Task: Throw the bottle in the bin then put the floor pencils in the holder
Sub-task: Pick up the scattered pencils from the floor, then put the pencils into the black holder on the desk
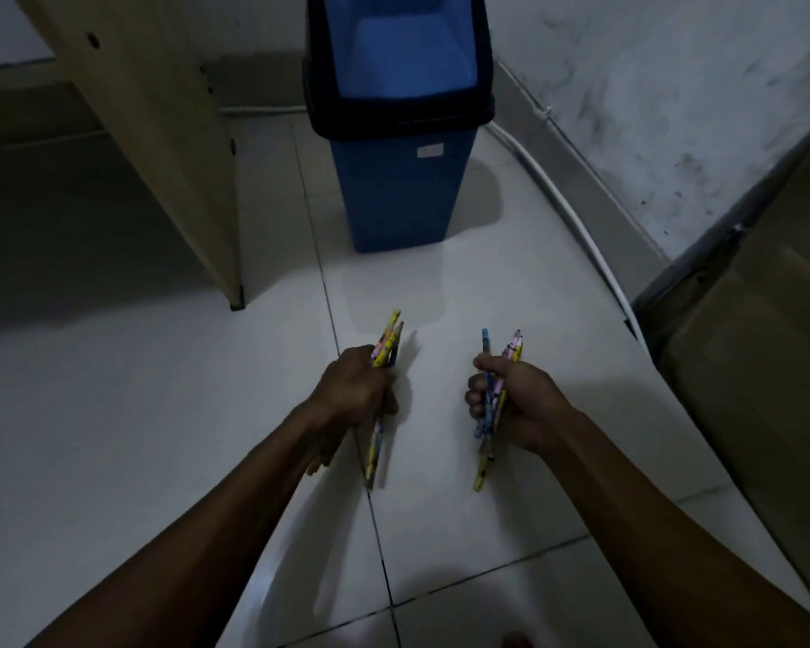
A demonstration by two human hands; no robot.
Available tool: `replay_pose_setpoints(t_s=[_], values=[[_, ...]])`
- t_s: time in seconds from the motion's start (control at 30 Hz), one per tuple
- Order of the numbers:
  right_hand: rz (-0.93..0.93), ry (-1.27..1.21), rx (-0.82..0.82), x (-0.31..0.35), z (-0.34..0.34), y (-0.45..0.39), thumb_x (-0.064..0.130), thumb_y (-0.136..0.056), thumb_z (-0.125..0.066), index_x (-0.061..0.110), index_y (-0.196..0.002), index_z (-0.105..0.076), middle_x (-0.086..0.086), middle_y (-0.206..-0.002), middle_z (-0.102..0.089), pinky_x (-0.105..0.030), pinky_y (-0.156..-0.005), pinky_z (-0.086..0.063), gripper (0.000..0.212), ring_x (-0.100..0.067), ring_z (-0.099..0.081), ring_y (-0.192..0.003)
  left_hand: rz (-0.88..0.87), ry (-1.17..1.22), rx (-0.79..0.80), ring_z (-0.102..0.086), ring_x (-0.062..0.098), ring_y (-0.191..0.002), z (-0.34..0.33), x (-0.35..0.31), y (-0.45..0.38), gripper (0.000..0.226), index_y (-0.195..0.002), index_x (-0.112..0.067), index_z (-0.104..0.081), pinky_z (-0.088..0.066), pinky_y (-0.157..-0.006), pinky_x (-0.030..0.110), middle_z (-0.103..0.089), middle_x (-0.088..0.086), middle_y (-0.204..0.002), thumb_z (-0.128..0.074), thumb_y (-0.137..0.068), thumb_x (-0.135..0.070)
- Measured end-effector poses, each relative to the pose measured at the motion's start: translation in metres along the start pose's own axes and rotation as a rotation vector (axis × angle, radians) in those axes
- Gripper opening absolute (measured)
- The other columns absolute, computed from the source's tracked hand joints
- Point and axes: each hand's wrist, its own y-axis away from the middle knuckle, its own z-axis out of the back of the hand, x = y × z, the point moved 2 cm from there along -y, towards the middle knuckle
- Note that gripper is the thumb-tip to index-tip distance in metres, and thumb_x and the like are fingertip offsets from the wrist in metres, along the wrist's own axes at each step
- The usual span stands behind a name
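Observation:
My left hand is closed around a small bunch of patterned pencils, mostly yellow, tips pointing away from me. A second bunch of pencils in blue, pink and yellow is gripped in my right hand. Both hands hover above the white tiled floor. Ahead stands a blue bin with a black swing-lid top. No bottle and no pencil holder are in view.
A beige desk side panel stands at the left with dark space under it. A white cable runs along the stained wall at the right. Cardboard boxes sit at the right edge.

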Motion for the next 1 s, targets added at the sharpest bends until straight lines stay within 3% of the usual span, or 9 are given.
replay_pose_setpoints(t_s=[0.07, 0.17, 0.3, 0.4, 0.53, 0.7, 0.87, 1.0], values=[[0.003, -0.063, 0.023, 0.0, -0.004, 0.001, 0.018, -0.1, -0.044, 0.016, -0.078, -0.043, -0.001, -0.045, -0.044, -0.022, -0.039, -0.04, 0.023, -0.02, -0.042, -0.046, 0.039, 0.217, 0.082, -0.052, 0.008, -0.035, 0.006, -0.003, 0.003, 0.017, -0.077, -0.009, -0.052, -0.036, -0.037, 0.014, -0.064, 0.013, -0.065, -0.052, -0.094, -0.009], [0.024, -0.11, 0.047, 0.001, -0.011, 0.005, 0.014, -0.102, -0.043, 0.015, -0.08, -0.046, -0.005, -0.05, -0.047, -0.025, -0.047, -0.044, 0.022, -0.023, -0.045, -0.051, 0.06, 0.454, 0.164, -0.054, 0.014, -0.047, 0.009, -0.002, 0.004, 0.01, -0.089, -0.009, -0.052, -0.042, -0.046, 0.021, -0.058, 0.011, -0.063, -0.049, -0.098, -0.011], [0.038, -0.061, 0.111, 0.0, -0.021, 0.005, 0.013, -0.102, -0.041, 0.018, -0.076, -0.045, -0.001, -0.053, -0.038, -0.018, -0.039, -0.034, 0.026, -0.012, -0.036, -0.037, 0.152, 0.778, 0.25, -0.063, 0.024, -0.058, 0.008, -0.003, 0.007, 0.007, -0.096, -0.011, -0.051, -0.051, -0.051, 0.03, -0.055, 0.009, -0.064, -0.045, -0.1, -0.013], [0.039, -0.045, 0.123, 0.003, -0.032, 0.006, 0.018, -0.101, -0.046, 0.021, -0.073, -0.041, 0.005, -0.047, -0.026, -0.013, -0.034, -0.022, 0.029, -0.006, -0.022, -0.03, 0.18, 0.902, 0.28, -0.046, 0.016, -0.046, 0.01, -0.011, 0.009, 0.01, -0.092, -0.013, -0.046, -0.041, -0.044, 0.025, -0.047, 0.005, -0.061, -0.041, -0.1, -0.012], [0.072, 0.051, 0.077, 0.025, -0.049, 0.02, 0.031, -0.091, -0.065, 0.022, -0.063, -0.037, 0.007, -0.043, -0.02, -0.015, -0.032, -0.016, 0.041, -0.006, -0.016, -0.031, 0.147, 0.89, 0.197, -0.029, 0.008, -0.037, 0.027, -0.037, 0.009, 0.013, -0.086, -0.014, -0.046, -0.029, -0.036, 0.019, -0.035, -0.003, -0.051, -0.047, -0.099, -0.017], [0.088, 0.052, 0.078, 0.072, -0.078, 0.042, 0.039, -0.09, -0.063, 0.023, -0.054, -0.029, 0.006, -0.043, -0.019, -0.018, -0.034, -0.015, 0.052, -0.009, -0.016, -0.032, 0.039, 0.738, 0.114, -0.022, 0.009, -0.036, 0.055, -0.083, 0.01, 0.041, -0.071, -0.021, -0.034, -0.026, -0.036, 0.018, -0.024, -0.005, -0.049, -0.072, -0.085, -0.029], [0.105, -0.003, 0.104, 0.128, -0.105, 0.069, 0.042, -0.091, -0.06, 0.022, -0.052, -0.028, 0.006, -0.041, -0.02, -0.017, -0.034, -0.017, 0.054, -0.009, -0.018, -0.032, 0.02, 0.589, 0.151, -0.022, 0.01, -0.039, 0.08, -0.14, 0.013, 0.046, -0.06, -0.024, -0.033, -0.023, -0.041, 0.021, -0.025, -0.005, -0.049, -0.064, -0.088, -0.044], [0.149, 0.031, 0.115, 0.167, -0.128, 0.085, 0.042, -0.093, -0.057, 0.021, -0.059, -0.032, 0.006, -0.041, -0.023, -0.016, -0.035, -0.016, 0.047, -0.008, -0.02, -0.03, -0.041, 0.611, 0.129, -0.027, 0.01, -0.036, 0.098, -0.186, 0.014, 0.046, -0.058, -0.022, -0.038, -0.025, -0.039, 0.021, -0.03, -0.006, -0.045, -0.061, -0.089, -0.047]])
